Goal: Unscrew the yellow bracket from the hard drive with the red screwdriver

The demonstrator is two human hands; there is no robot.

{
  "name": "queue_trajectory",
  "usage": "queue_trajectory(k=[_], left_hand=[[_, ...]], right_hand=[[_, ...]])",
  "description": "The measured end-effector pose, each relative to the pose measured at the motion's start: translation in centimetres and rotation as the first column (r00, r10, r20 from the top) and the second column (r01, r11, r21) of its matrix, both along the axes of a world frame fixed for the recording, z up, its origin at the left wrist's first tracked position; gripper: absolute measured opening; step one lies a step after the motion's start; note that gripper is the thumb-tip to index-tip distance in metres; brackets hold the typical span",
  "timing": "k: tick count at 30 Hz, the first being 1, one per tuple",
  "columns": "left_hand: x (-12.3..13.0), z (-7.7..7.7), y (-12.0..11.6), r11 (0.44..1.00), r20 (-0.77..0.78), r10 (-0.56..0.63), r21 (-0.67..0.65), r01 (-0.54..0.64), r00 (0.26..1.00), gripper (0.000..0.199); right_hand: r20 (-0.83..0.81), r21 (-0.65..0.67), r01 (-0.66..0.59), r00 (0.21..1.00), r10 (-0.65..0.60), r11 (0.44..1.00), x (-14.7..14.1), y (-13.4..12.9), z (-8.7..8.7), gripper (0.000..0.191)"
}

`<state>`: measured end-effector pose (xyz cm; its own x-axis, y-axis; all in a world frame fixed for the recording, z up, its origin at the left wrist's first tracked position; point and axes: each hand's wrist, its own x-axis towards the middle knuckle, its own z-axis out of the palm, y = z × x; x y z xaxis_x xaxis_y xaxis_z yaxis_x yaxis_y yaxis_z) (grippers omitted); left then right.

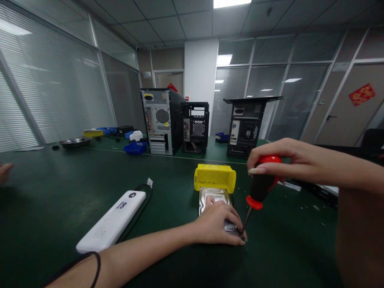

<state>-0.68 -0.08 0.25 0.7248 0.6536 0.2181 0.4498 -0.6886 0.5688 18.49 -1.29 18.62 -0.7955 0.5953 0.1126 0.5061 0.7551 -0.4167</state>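
Toward the near edge of the table [168, 176], right of its middle, the left hand [220, 222] holds a silver hard drive [222, 196] down, its fingers spread over the top and gathered in at the near right corner; whether they also pinch a screw there I cannot tell. The right hand [288, 152] has its fingers closed around the handle of a red-and-black screwdriver [258, 190], which slants down and left, tip at that same corner. The step in hand looks like turning a screw at the drive's edge, and the next move seems to call for a seated tip, straight pressure and a firm left hand. The drive lies flat, its long axis running roughly from the table's near edge toward its far one; which end carries the connectors is hidden. Left of it, a white power bank [112, 220] lies aslant. Just beyond the drive stands a yellow parts bin [214, 176], and another person's hand [4, 173] shows at the left. Toward the far edge stand three computer towers [156, 120], with a blue bin [135, 148] beside the leftmost.
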Motion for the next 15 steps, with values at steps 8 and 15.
queue_trajectory(k=[8, 15], left_hand=[[0.02, 0.04, -0.02, 1.000, 0.017, -0.001, 0.012, 0.001, 1.000, 0.017], [0.12, -0.04, -0.02, 1.000, 0.020, 0.007, 0.008, -0.007, 1.000, 0.017]], right_hand=[[-0.046, 0.046, 0.138, 0.990, -0.136, 0.989, 0.51, -0.04, -0.37, 0.035], [-0.078, -0.023, 0.014, 0.997, -0.016, 1.000, 0.56, -0.82, 0.10, 0.032]])
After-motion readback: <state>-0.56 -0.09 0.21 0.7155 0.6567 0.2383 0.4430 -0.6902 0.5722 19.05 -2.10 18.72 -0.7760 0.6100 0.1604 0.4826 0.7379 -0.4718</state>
